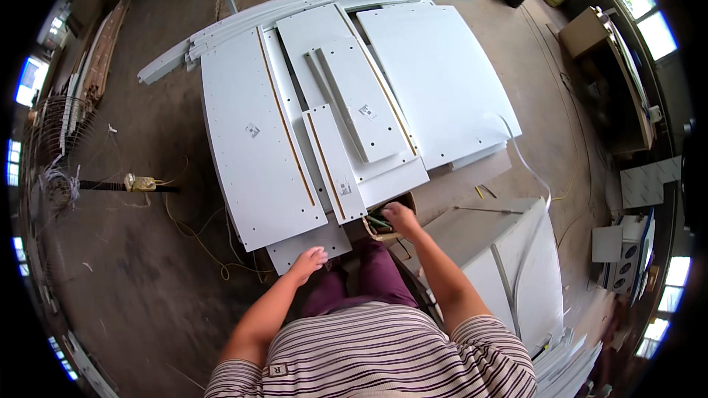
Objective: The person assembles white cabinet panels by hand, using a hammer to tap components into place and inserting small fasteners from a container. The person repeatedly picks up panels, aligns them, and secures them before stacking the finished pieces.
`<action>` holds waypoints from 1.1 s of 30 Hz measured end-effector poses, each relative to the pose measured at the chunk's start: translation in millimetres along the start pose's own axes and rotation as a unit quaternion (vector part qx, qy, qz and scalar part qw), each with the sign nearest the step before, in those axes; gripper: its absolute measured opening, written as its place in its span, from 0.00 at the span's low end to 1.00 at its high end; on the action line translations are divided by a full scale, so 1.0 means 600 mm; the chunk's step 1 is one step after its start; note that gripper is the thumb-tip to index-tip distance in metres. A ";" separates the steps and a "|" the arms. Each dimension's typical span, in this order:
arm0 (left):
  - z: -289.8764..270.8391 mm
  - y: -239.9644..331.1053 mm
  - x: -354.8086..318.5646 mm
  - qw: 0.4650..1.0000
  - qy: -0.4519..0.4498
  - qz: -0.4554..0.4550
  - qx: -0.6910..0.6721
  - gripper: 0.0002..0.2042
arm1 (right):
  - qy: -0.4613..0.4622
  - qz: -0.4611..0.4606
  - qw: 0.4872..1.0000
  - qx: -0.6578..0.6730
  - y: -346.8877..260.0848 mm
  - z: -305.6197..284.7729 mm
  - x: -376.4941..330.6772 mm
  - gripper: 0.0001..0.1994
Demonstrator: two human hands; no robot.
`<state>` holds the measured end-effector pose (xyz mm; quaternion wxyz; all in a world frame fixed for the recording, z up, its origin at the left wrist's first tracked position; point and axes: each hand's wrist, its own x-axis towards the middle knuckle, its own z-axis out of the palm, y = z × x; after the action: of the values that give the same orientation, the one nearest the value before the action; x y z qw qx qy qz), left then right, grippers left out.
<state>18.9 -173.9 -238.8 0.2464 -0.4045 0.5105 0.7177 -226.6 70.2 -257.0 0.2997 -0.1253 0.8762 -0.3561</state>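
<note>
Seen from above, a person in a striped shirt (361,346) stands at the near edge of a spread of white panels. The left hand (308,263), fingers loosely curled, is at a small grey panel (284,252) jutting out from under the near edge; whether it touches or holds anything cannot be told. The right hand (400,218), bent with fingers partly closed, is over an open brown box (385,236) with green items inside, just beside the near end of a narrow panel (333,166); its grip cannot be made out.

The wide left panel (240,155) has a long brown groove near its right edge. A dark gap parts it from the middle panel (310,37), on which a raised long piece (361,103) lies. The right panel (442,74) reaches furthest to the right. White rails (317,6) border the far edge.

For moving, brown floor (147,273) spreads broadly on the left, crossed by a yellow cable (195,228), with a fan (63,121) further out. On the right, a grey-and-white boxy unit (472,239) stands close to the right forearm, narrowing the room there
</note>
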 end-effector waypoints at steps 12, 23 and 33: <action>0.082 0.087 0.148 0.960 0.064 0.055 -0.267 0.08 | -0.114 0.015 0.991 0.073 -0.095 0.012 0.108 0.21; -0.076 0.189 0.206 0.930 0.330 0.016 0.158 0.17 | 0.137 -0.007 0.985 -0.100 -0.065 -0.111 0.326 0.43; 0.143 0.272 0.383 0.976 0.148 0.159 0.006 0.19 | 0.086 -0.007 0.989 -0.116 -0.092 -0.095 0.308 0.39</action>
<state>-260.9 -166.1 -329.9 0.0534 -0.4185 0.6030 0.6771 -407.1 -18.2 -266.8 0.2036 -0.1345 0.9333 -0.2635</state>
